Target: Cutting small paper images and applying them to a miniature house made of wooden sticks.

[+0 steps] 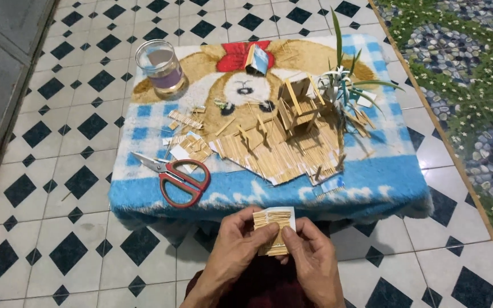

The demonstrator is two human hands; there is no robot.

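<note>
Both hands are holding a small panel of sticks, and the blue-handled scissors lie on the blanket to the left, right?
Not quite: the scissors have red handles, not blue. The head view shows this. Both the left hand and right hand do hold the small stick panel, and the scissors lie left on the blanket.

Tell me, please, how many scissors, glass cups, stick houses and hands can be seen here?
Scissors: 1
Glass cup: 1
Stick house: 1
Hands: 2, left hand and right hand, both on a small stick panel
Total: 5
</note>
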